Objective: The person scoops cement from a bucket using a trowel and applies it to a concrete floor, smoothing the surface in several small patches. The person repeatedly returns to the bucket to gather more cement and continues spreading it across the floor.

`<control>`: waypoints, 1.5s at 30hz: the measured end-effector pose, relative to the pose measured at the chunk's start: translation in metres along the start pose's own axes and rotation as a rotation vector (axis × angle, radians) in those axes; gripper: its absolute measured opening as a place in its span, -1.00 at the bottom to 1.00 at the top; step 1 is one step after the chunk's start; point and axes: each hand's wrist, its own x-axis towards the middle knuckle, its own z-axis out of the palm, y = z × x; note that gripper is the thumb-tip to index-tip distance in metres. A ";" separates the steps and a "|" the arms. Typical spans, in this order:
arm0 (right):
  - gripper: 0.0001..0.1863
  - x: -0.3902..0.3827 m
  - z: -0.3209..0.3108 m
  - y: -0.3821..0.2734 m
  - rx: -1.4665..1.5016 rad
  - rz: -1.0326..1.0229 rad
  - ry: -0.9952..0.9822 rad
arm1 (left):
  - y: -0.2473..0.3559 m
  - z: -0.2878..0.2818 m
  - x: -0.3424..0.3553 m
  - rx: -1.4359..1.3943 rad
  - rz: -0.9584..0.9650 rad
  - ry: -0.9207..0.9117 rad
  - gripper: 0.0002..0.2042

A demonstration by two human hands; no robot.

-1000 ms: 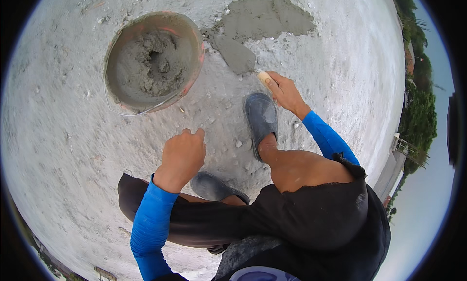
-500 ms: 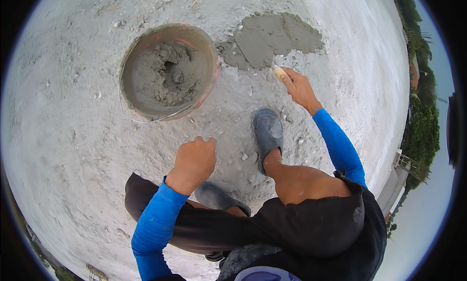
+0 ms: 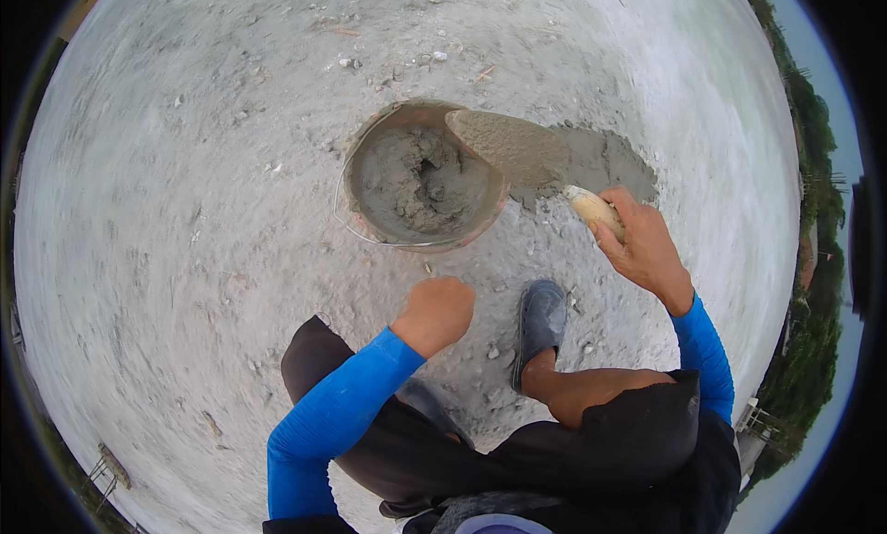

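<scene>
My right hand (image 3: 642, 241) grips the pale wooden handle of a trowel (image 3: 510, 150). The trowel's blade is coated with wet grey mortar, and its tip overlaps the right rim of a bucket (image 3: 347, 194). Inside the bucket is thick grey mortar (image 3: 427, 185) with a hollow in its middle. My left hand (image 3: 437, 313) is closed in a fist below the bucket, apart from it, with nothing showing in it. A flattened patch of wet mortar (image 3: 605, 160) lies on the ground, partly behind the trowel blade.
The ground (image 3: 203, 285) is pale, rough and dusty, with small stones and chips. A wire handle (image 3: 338, 206) hangs at the bucket's left side. My grey shoe (image 3: 543, 317) stands between the bucket and my knees. Green trees (image 3: 804, 340) edge the far right.
The trowel has risen off the mortar patch and moved left to the bucket's rim. My left hand remains closed. The view has shifted, so the bucket appears lower and further right.
</scene>
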 end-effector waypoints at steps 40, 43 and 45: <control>-0.60 0.049 0.096 -0.021 1.046 0.433 -0.485 | -0.010 0.005 0.021 0.038 -0.089 -0.172 -0.85; -0.60 0.044 0.094 -0.014 1.106 0.425 -0.476 | -0.014 0.004 0.015 0.016 -0.127 -0.139 -0.85; -0.60 0.038 0.089 -0.010 1.125 0.416 -0.473 | -0.016 0.004 0.011 -0.001 -0.137 -0.108 -0.85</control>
